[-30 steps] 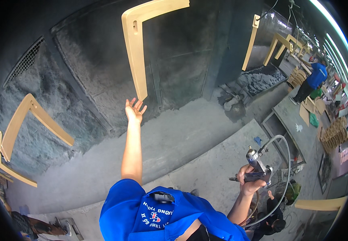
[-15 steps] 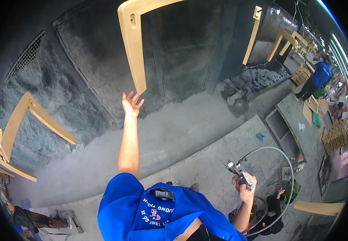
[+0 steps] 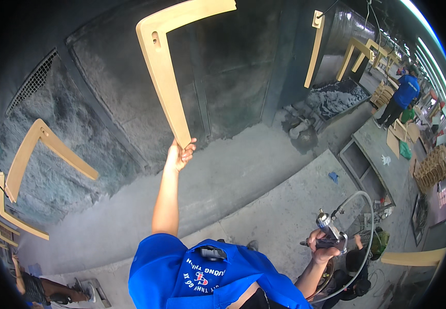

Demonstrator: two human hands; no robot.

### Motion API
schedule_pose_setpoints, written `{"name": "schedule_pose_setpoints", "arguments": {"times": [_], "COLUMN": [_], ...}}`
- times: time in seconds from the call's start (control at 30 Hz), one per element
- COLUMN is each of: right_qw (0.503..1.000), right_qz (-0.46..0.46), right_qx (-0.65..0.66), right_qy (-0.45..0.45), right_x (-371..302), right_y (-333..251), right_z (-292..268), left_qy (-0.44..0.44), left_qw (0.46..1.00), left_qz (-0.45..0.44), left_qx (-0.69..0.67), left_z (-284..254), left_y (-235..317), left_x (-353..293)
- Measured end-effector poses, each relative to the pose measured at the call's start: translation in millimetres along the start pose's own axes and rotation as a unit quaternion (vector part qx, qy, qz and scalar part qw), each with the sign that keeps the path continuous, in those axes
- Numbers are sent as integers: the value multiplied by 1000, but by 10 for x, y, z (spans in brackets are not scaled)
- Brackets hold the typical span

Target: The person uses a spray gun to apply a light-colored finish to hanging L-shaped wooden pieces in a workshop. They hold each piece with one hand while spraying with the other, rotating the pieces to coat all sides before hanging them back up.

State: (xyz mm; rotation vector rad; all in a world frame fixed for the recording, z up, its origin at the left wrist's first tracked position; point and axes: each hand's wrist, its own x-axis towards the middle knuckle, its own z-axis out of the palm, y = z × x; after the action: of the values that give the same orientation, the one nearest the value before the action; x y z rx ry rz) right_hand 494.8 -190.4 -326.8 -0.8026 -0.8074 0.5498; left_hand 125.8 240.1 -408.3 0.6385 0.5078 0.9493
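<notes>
An L-shaped pale wooden frame piece [image 3: 164,77] with a slot near its corner hangs in front of me. My left hand [image 3: 181,155] is stretched out and closed round the lower tip of its long leg. Down at the right, my right hand [image 3: 322,246] grips a metal spray gun [image 3: 331,230]. A grey hose [image 3: 370,216] runs from the gun in a loop to the right and down.
More wooden frame pieces hang at the left [image 3: 27,154] and far right [image 3: 313,56]. Dusty booth panels [image 3: 233,67] stand ahead. A person in blue [image 3: 406,92] stands far right near stacked wooden parts [image 3: 433,167]. Another person [image 3: 43,286] is at lower left.
My left hand, open below the wooden piece before, has taken hold of its lower tip. The spray gun in my right hand has turned and shifted right.
</notes>
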Motion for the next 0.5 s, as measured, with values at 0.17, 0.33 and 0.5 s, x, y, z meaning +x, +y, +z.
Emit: {"name": "schedule_pose_setpoints", "arguments": {"times": [0.17, 0.33, 0.5], "right_qw": [975, 985, 985], "right_qz": [-66, -129, -137], "right_qx": [-186, -59, -57], "right_qy": [-100, -95, -83], "right_x": [186, 228, 147], "right_y": [-296, -425, -407], "right_z": [170, 465, 504], "left_qy": [38, 61, 55], "left_qw": [991, 978, 988], "left_qz": [78, 170, 132], "left_qx": [-97, -104, -58], "left_z": [195, 444, 654], "left_y": [-274, -507, -491], "left_x": [-169, -170, -179]}}
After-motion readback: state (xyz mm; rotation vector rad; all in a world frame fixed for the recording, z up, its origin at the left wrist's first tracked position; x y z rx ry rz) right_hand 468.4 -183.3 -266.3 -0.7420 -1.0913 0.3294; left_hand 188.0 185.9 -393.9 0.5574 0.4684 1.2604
